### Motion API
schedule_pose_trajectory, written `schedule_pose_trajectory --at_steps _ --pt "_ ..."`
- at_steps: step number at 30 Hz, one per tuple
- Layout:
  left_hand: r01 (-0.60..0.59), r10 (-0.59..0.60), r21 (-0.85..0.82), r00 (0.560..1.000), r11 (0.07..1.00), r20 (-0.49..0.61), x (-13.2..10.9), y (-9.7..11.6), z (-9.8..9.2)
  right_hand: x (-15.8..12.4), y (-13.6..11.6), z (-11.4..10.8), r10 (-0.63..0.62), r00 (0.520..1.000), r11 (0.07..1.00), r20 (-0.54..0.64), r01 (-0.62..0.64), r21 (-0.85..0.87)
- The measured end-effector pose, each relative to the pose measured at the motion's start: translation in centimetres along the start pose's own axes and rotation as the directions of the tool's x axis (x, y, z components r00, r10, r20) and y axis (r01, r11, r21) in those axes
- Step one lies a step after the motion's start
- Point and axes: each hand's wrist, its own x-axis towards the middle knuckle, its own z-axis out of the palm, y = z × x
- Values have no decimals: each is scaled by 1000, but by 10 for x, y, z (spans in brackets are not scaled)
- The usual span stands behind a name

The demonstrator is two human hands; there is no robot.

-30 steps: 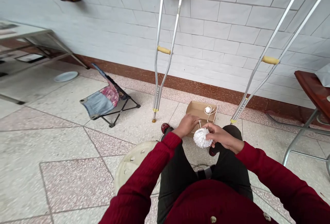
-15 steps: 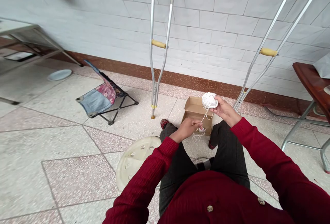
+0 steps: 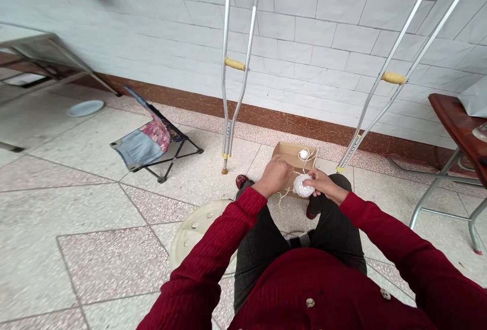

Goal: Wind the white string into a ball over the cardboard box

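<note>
- White string wound into a ball [image 3: 303, 186] sits low over the near edge of the cardboard box [image 3: 291, 153], just above our right knee [image 3: 338, 193].
- Our right hand [image 3: 320, 183] is on the ball; we note its fingertips pinching the ball's upper side.
- Our left hand [image 3: 276, 176] is just beside the ball, fingers curled and pressed together; we cannot tell whether they pinch a strand.
- The ball has come down from above the box, closer to the left hand.
- A smaller white string ball [image 3: 303, 154] lies in the box.
- Two aluminium crutches [image 3: 228, 117] [image 3: 375, 107] stand against the tiled wall [image 3: 304, 21], either side of the box.
- We can read no brand, label or writing.
</note>
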Motion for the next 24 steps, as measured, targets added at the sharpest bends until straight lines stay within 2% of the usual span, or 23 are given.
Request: schedule_pose_trajectory --at_steps 2,4,7,10,12,15,18,20,22,24 --pt "29 -28 -66 1000 997 11 -3 8 4 16 -7 0 -35 986 997 -162 45 57" --pt "77 -73 -210 997 975 25 -9 12 10 23 -21 0 -44 964 979 -261 94 181" --pt "141 -136 -438 990 888 43 -20 14 14 17 -46 3 -86 968 916 -235 169 364" --pt "134 -137 -592 990 795 40 -29 17 10 2 -66 5 -174 973 875 -151 223 431" --pt "112 -113 -664 993 740 42 -32 22 3 -3 -73 4 -194 970 862 -146 240 446" --pt "105 -77 -765 994 636 72 -35 32 -9 2 -73 -2 -191 954 862 -231 275 426" --pt "129 -70 -874 992 468 109 -37 37 -17 14 -67 -8 -216 917 901 -336 320 294" --pt "154 -95 -912 987 379 128 -40 35 -17 20 -64 -10 -244 899 918 -365 336 213" --pt "192 -118 -916 980 353 160 -43 28 -11 21 -67 -11 -257 893 917 -369 346 199" --pt "237 -132 -897 971 374 201 -47 20 -3 19 -73 -13 -270 886 905 -378 367 213"
